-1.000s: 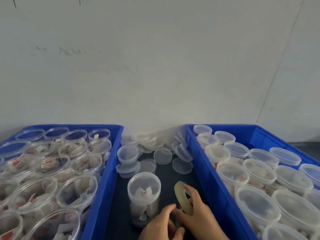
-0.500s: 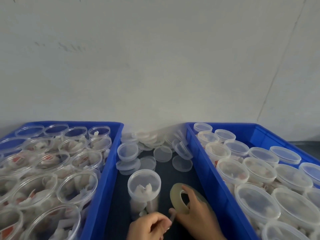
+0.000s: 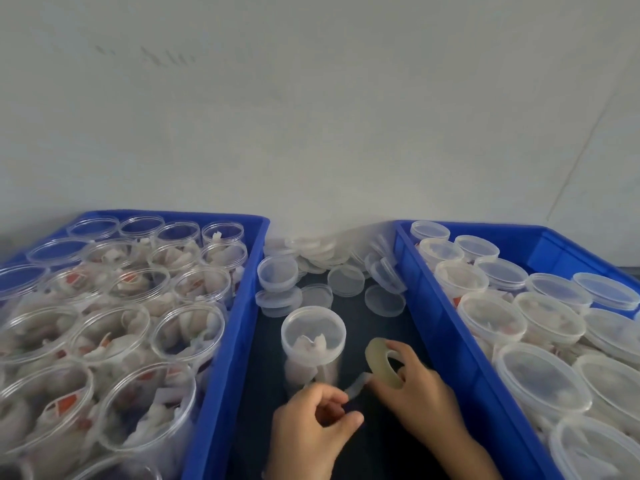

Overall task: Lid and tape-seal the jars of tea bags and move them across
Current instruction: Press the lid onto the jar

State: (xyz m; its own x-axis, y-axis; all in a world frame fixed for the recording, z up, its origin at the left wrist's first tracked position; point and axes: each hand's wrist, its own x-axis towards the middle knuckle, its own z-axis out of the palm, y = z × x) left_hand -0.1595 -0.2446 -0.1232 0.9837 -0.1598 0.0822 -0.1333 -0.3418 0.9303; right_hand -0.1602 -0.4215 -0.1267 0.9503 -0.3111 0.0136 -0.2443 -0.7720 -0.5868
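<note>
Right hand: the right hand point(image 3: 417, 393) gripped the tape roll point(image 3: 383, 362), thumb through its core, the roll standing on edge above the counter point(image 3: 384, 441).
Left hand: the left hand point(image 3: 308, 427) was curled, fingertips pinching the free end of the tape strip point(image 3: 356, 386) pulled from the roll.
Jar: one lidded jar point(image 3: 313, 344) of tea bags stood upright on the counter between the two crates, just beyond the hands.
Left crate: the blue left crate point(image 3: 242, 306) held open jars of tea bags.
Right crate: the blue right crate point(image 3: 446, 327) held lidded jars.
Lids: loose lids point(image 3: 346, 280) lay heaped at the counter's far end.
</note>
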